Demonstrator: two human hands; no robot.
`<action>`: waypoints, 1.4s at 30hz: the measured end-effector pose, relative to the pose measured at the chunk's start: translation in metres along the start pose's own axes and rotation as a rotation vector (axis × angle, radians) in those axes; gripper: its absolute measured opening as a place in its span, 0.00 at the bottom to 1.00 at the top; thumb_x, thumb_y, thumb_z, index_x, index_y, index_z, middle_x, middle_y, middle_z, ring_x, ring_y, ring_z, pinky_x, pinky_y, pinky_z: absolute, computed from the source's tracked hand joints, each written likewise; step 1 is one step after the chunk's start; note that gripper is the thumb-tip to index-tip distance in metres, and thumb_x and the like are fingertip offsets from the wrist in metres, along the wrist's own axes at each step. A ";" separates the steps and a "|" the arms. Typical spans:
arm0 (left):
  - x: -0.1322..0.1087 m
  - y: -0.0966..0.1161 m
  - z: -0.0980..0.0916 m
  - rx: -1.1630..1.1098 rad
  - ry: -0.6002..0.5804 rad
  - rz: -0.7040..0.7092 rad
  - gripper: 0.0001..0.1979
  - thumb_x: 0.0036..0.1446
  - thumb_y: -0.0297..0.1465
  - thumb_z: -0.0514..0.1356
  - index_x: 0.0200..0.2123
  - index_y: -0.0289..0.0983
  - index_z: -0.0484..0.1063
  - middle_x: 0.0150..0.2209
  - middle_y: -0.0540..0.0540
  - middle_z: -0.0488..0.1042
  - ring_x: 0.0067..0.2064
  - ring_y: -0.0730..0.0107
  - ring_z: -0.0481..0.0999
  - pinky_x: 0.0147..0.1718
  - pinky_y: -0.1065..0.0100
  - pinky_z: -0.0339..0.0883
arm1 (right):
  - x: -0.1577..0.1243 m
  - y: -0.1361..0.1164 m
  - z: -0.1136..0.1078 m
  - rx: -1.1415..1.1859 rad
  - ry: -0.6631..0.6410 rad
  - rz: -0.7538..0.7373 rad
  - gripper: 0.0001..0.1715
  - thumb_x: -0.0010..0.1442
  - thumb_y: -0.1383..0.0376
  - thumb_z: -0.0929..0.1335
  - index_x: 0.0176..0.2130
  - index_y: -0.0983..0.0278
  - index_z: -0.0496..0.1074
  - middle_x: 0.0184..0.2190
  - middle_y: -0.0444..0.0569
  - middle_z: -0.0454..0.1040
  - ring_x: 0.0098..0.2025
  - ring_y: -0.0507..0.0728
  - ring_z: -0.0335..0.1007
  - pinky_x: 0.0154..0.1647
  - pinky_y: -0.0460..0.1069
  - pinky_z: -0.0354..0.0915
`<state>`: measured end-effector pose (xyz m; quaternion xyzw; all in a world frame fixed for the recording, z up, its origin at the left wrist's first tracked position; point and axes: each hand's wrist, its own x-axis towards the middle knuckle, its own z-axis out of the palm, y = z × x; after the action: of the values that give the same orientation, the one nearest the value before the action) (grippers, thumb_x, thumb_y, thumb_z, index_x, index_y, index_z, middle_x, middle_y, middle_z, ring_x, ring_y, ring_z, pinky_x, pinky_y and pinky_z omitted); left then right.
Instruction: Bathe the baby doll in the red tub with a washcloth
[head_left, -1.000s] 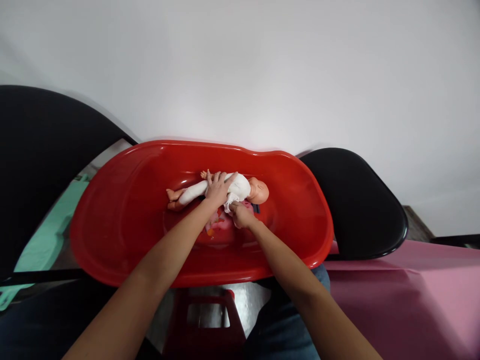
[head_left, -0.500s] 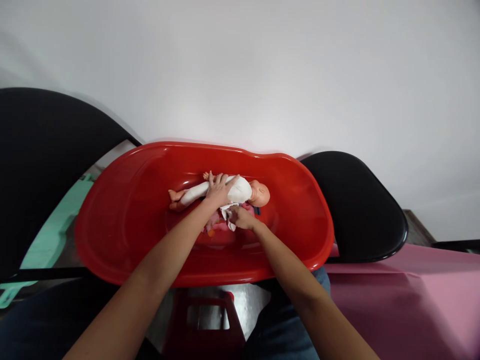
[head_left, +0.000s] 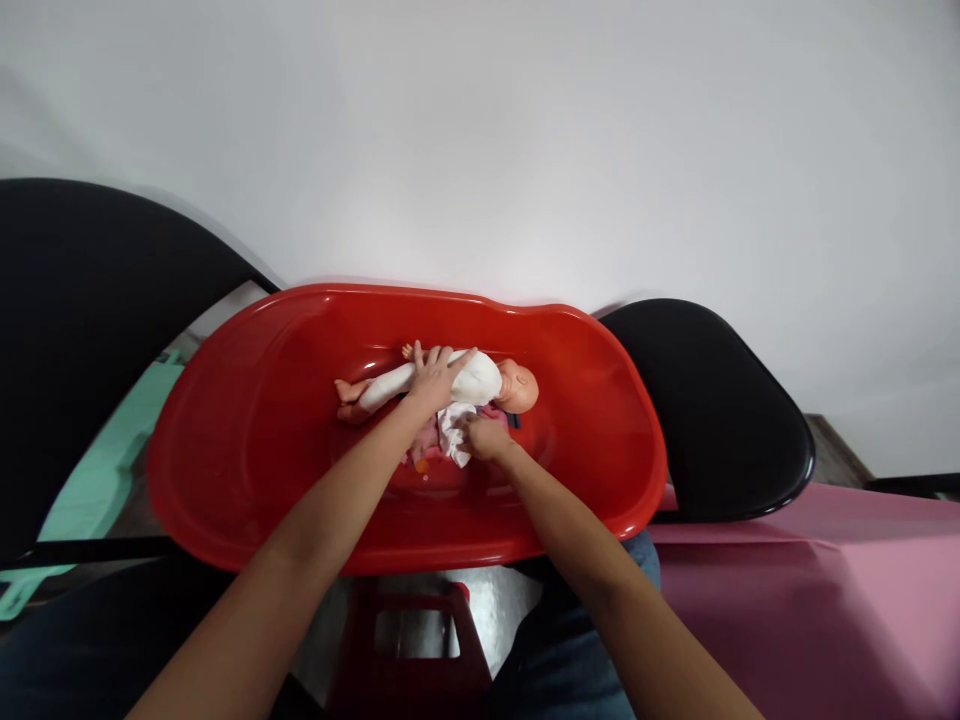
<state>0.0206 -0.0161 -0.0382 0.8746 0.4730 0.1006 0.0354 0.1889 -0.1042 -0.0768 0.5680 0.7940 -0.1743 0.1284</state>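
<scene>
A baby doll point(head_left: 478, 378) with a white body and bare head, feet and hand lies on its side in a red baby bathtub point(head_left: 247, 440), head to the right. Across its middle lies my left hand point(head_left: 435, 380), fingers spread and pressing on the body. My right hand point(head_left: 486, 438) is closed on a crumpled white cloth point(head_left: 453, 432) just on the near side of the doll's torso. Under the cloth, a pink, patterned patch point(head_left: 425, 440) shows on the tub's bottom; what it is, I cannot tell.
Black chair seats point(head_left: 712, 410) stand under the tub's ends, the left one point(head_left: 90, 330) larger in view. Behind is a white wall point(head_left: 480, 150). A dark red stool point(head_left: 412, 680) is below, a pink surface point(head_left: 825, 600) at right, and a mint-green plastic object point(head_left: 97, 490) at left.
The white cloth is spread wider and more of it shows beside my right hand. My left hand and the doll have hardly moved.
</scene>
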 end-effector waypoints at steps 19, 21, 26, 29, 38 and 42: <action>0.002 -0.002 -0.003 0.041 0.028 -0.020 0.34 0.75 0.28 0.49 0.80 0.53 0.53 0.59 0.36 0.72 0.54 0.48 0.68 0.56 0.48 0.60 | 0.004 0.021 -0.013 0.218 0.696 0.105 0.18 0.71 0.64 0.67 0.57 0.65 0.74 0.59 0.62 0.69 0.58 0.64 0.69 0.57 0.57 0.73; 0.001 -0.002 -0.003 0.031 0.025 -0.021 0.34 0.75 0.28 0.50 0.80 0.53 0.55 0.59 0.36 0.72 0.54 0.47 0.68 0.58 0.46 0.59 | 0.005 0.012 -0.010 0.127 0.558 0.067 0.18 0.73 0.65 0.64 0.58 0.63 0.75 0.58 0.60 0.72 0.54 0.63 0.72 0.51 0.54 0.74; 0.000 -0.003 -0.004 0.021 0.075 0.016 0.35 0.72 0.27 0.55 0.79 0.49 0.57 0.56 0.37 0.73 0.57 0.47 0.68 0.69 0.41 0.48 | 0.001 0.015 -0.011 0.153 0.538 0.115 0.19 0.70 0.65 0.67 0.58 0.60 0.76 0.58 0.57 0.74 0.52 0.63 0.74 0.46 0.53 0.72; 0.001 -0.004 -0.005 0.047 0.082 0.023 0.39 0.70 0.26 0.58 0.80 0.51 0.54 0.55 0.37 0.72 0.55 0.48 0.68 0.67 0.45 0.52 | -0.002 0.027 -0.017 0.345 0.764 0.323 0.24 0.65 0.59 0.71 0.59 0.62 0.74 0.60 0.60 0.71 0.53 0.64 0.74 0.47 0.54 0.73; 0.005 -0.009 -0.012 0.048 0.011 0.076 0.38 0.73 0.38 0.59 0.81 0.52 0.51 0.61 0.36 0.69 0.57 0.46 0.66 0.59 0.48 0.55 | 0.009 0.032 -0.014 0.719 1.113 0.353 0.27 0.60 0.61 0.69 0.58 0.64 0.70 0.54 0.57 0.73 0.56 0.63 0.70 0.61 0.60 0.69; 0.008 -0.009 -0.012 0.026 -0.001 0.071 0.36 0.72 0.36 0.57 0.80 0.53 0.54 0.59 0.36 0.70 0.56 0.45 0.66 0.57 0.49 0.56 | 0.013 0.023 -0.007 0.596 0.994 0.172 0.29 0.58 0.63 0.70 0.59 0.65 0.70 0.54 0.58 0.70 0.60 0.65 0.67 0.68 0.64 0.66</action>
<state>0.0150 -0.0045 -0.0269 0.8913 0.4427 0.0953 0.0207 0.2059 -0.0831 -0.0788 0.6558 0.6265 -0.0918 -0.4111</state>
